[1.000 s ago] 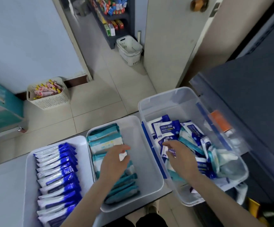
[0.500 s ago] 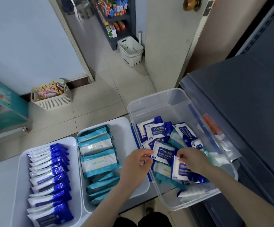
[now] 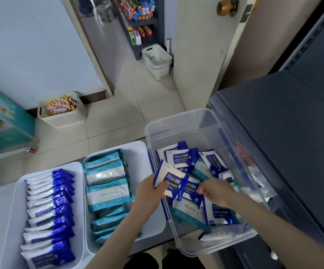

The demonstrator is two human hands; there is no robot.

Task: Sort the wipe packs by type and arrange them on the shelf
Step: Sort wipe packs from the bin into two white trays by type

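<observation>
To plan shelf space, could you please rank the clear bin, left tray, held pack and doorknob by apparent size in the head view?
1. clear bin
2. left tray, partly cut off
3. held pack
4. doorknob, though farther away

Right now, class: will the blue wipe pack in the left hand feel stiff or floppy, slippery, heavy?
The blue wipe pack probably flexes slightly yet keeps flat: it juts past the left hand without drooping. Glossy film shows glare, so it may slip in a loose grip. Likely light: one hand holds it by an edge.
</observation>
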